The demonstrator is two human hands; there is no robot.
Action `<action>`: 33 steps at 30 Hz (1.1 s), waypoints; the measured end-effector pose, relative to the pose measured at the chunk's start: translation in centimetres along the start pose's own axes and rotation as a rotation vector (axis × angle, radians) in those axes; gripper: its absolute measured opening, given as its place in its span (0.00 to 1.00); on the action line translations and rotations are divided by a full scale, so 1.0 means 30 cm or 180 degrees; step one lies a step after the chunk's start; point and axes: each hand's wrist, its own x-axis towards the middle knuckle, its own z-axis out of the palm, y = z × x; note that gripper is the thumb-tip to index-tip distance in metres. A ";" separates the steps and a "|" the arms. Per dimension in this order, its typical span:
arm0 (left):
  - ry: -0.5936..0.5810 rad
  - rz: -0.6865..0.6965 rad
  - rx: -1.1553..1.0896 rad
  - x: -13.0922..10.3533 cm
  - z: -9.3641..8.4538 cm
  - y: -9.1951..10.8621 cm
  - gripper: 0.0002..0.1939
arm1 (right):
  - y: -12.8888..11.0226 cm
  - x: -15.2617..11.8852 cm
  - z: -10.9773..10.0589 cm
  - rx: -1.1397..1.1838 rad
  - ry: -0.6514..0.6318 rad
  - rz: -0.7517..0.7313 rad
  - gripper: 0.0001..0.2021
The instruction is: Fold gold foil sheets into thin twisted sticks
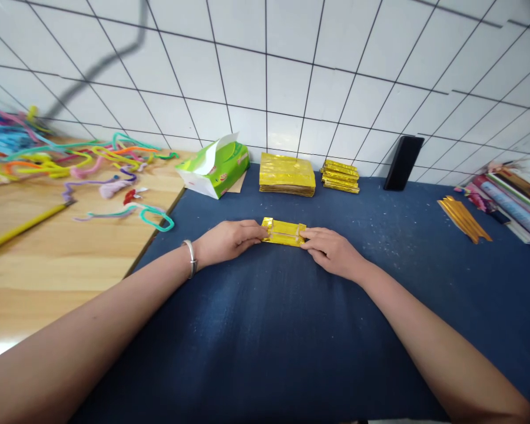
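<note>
A small piece of gold foil paper (285, 233) lies on the dark blue table, folded flat, with turned-over flaps at both short ends and a pale strip along its middle. My left hand (232, 240), with a silver bangle at the wrist, has its fingers closed together on the left end. At the opposite end, my right hand (331, 250) holds the paper's edge with fingers bent and pressed together. The fingertips partly cover the ends. Behind the hands sits a thick stack of gold foil sheets (287, 174), and to its right a pile of folded gold strips (341, 176).
A green tissue pack (218, 168) and a black phone (403, 163) stand by the tiled wall. Golden-orange strips (463, 218) and books (512, 203) lie at the right. Colourful pipe cleaners (83, 159) and a yellow pencil (26, 228) are on the wooden table (70, 282).
</note>
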 end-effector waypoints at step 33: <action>0.0467 0.0019 -0.0087 -0.013 0.025 0.062 0.09 | -0.035 0.006 0.037 -0.0225 0.0496 -0.0073 0.11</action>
